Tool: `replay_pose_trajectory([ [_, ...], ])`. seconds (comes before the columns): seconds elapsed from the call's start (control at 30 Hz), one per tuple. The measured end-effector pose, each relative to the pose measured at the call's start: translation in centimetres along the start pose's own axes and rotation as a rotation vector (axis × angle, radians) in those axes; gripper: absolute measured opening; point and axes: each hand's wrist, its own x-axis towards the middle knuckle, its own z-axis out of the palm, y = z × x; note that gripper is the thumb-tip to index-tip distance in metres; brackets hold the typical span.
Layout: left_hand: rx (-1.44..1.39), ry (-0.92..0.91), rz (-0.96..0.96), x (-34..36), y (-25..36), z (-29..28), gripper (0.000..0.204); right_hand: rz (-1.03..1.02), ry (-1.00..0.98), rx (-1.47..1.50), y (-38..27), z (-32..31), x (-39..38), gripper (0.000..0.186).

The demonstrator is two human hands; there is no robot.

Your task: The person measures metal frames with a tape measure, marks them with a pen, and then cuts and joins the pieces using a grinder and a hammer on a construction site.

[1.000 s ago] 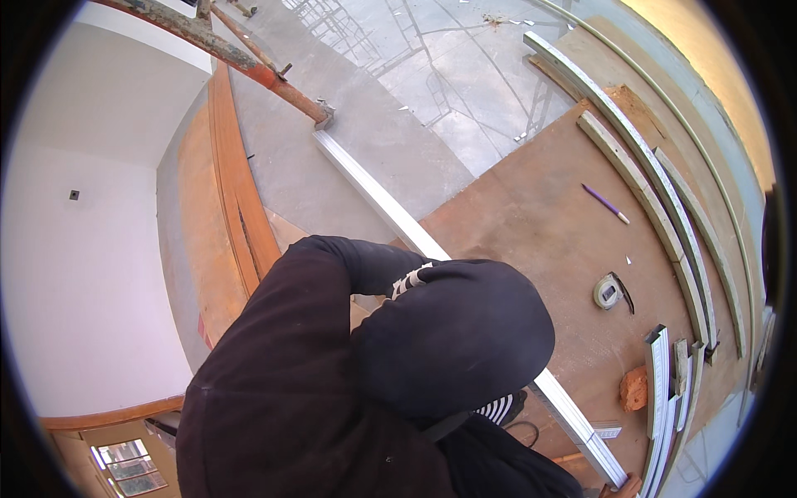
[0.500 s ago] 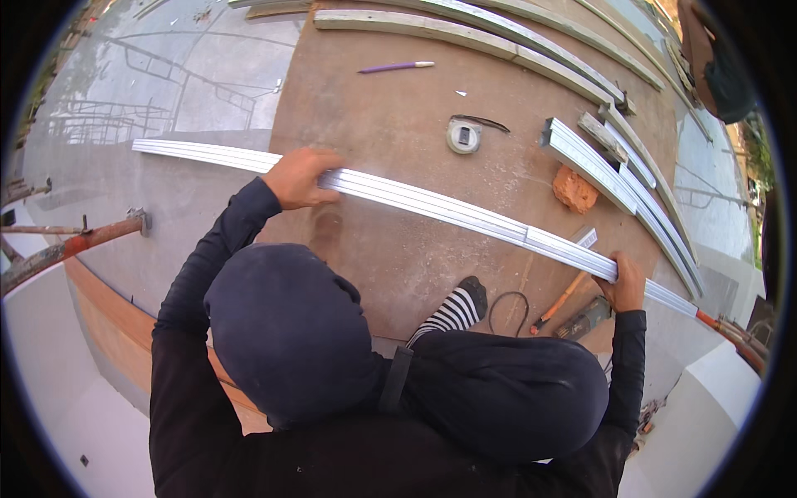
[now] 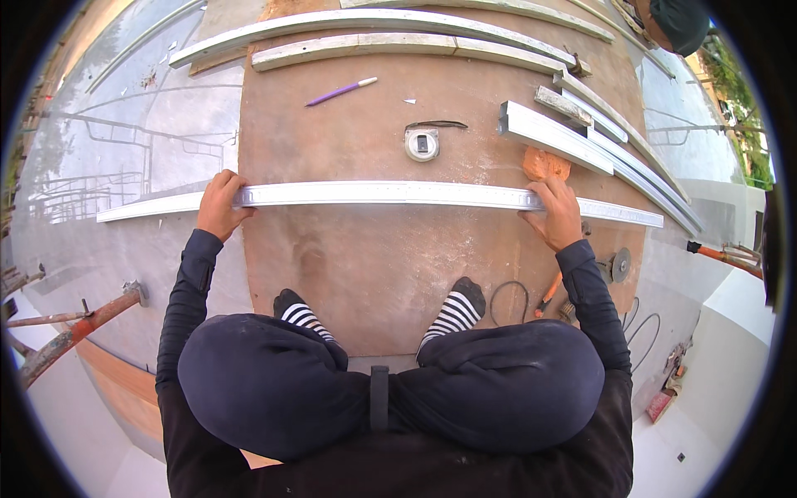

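Note:
A long silver-white metal channel lies crosswise in front of me. My left hand grips it left of centre, and my right hand grips it toward the right, fingers over the far edge. Beyond it are a tape measure with a black strap and a purple marker. An orange brick piece sits under more metal channels at the right. Near my right forearm are an orange-handled tool, a dark cord and a grinder, partly hidden, with a metal disc.
The brown board under my striped-socked feet lies on grey flooring. Wooden battens lie along its far side. Rusty scaffold pipes stand left and right. A white low wall is at right. Part of another person shows at top right.
The channel has swung from a diagonal to lying almost level across the view, and has come nearer the tape measure. My hidden hands came into sight gripping it; my view has turned to face it squarely.

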Motion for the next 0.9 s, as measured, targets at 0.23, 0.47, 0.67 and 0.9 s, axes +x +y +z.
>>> replay_pose_trajectory([
  [0.23,0.032,0.003,-0.060,-0.6,-2.8,1.1,0.046,-0.027,-0.042,-0.084,-0.9,4.7,1.8,0.045],
  [0.47,0.058,0.059,-0.002,-0.2,-2.2,1.3,0.042,-0.011,-0.348,-0.075,-0.1,3.1,4.3,0.045],
  [0.67,0.129,0.176,-0.015,-2.2,-2.6,2.7,0.047,0.000,-0.598,0.074,-2.1,3.4,8.1,0.044],
  [0.9,0.106,0.272,0.002,-2.9,-2.5,2.9,0.057,-0.074,-0.472,0.109,-4.2,4.3,7.8,0.043],
])
